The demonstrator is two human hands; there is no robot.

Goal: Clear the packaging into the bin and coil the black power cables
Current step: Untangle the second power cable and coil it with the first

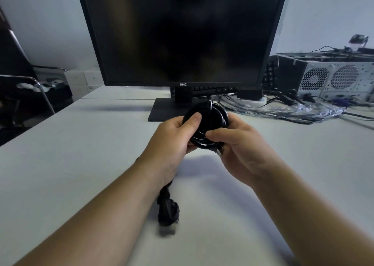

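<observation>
Low in the frame's centre the plug (168, 211) seems to hang, blurred, beside the left forearm, close to the surface (81, 164); at mid-frame the left hand (174, 142) and right hand (240, 144) both curl round the coiled black power cable (210, 120), thumbs pinching its loops from either side; it looks light but springy, best gripped across all loops; beyond, clear packaging (293, 109) lies at right.

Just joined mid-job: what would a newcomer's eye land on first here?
The left hand and right hand grip a coiled black cable at centre, its plug hanging below the left wrist. Behind looms a big dark monitor. Clear plastic packaging lies on the table to the right, by a computer case.
</observation>
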